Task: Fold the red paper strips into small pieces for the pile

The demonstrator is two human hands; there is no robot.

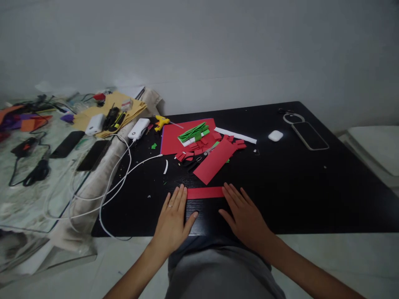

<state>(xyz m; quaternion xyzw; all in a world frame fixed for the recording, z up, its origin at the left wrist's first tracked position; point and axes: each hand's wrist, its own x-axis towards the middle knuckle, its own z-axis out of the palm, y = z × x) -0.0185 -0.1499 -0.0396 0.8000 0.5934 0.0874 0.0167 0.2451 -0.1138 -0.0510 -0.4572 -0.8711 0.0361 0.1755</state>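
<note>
My left hand (173,218) lies flat on the black table (311,187), fingers stretched out, its fingertips at the left end of a narrow red paper strip (205,192). My right hand (245,214) also lies flat and open, fingertips touching the strip's right end. Neither hand holds anything. Just beyond the strip lies a wider red paper piece (215,161), with black scissors (196,159) beside it. Farther back is a red sheet (174,137) carrying folded green strips (193,132) and several small red cut pieces (199,146).
A yellow glue gun (162,121), a white power bank (139,128) with white cables (118,182), a white strip (235,135), an earbud case (275,135) and a phone (310,135) sit on the table. Left, a glass surface (31,195) holds phones, cables and paper.
</note>
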